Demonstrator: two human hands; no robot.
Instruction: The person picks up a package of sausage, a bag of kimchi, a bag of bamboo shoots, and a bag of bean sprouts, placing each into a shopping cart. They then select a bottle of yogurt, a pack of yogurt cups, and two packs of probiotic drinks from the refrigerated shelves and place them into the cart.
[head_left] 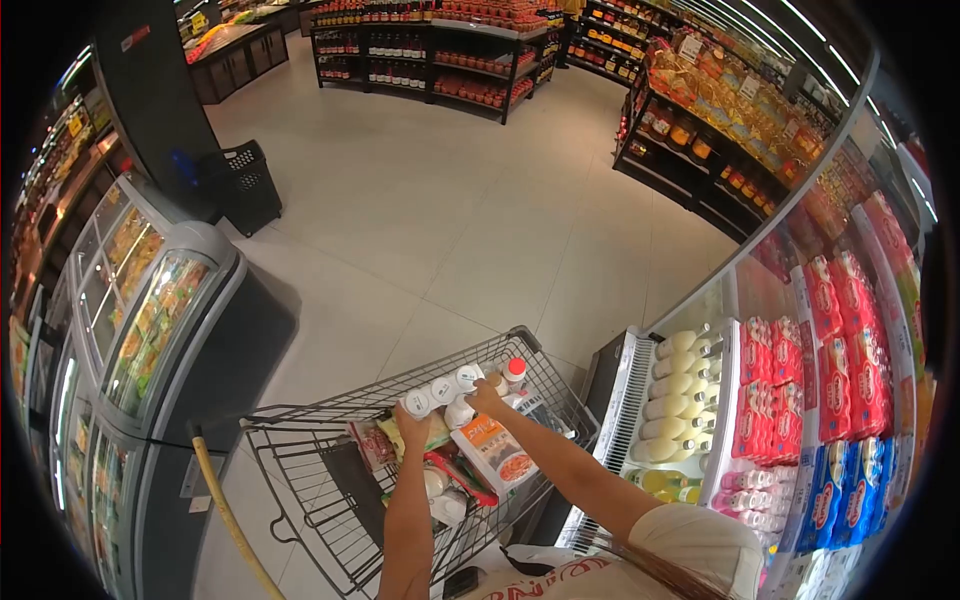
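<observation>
Both hands reach into a wire shopping cart (310,485). My left hand (411,425) is closed on the left end of a row of white-lidded cups (441,390). At the row's right end, my right hand (486,396) is closed on the same cups. Just right of it stands a white bottle with a red cap (514,369). Below the hands lie an orange and white box (495,450), a red and green packet (462,478) and several white containers (448,507). A red package (372,446) is left of my left hand.
An open chiller with milk bottles (675,400) and red multipacks (770,400) borders the cart's right side. On the left are a glass-fronted fridge (150,330), a yellow pole (228,520) and a black basket (240,185). Shelves of jars (430,60) stand ahead.
</observation>
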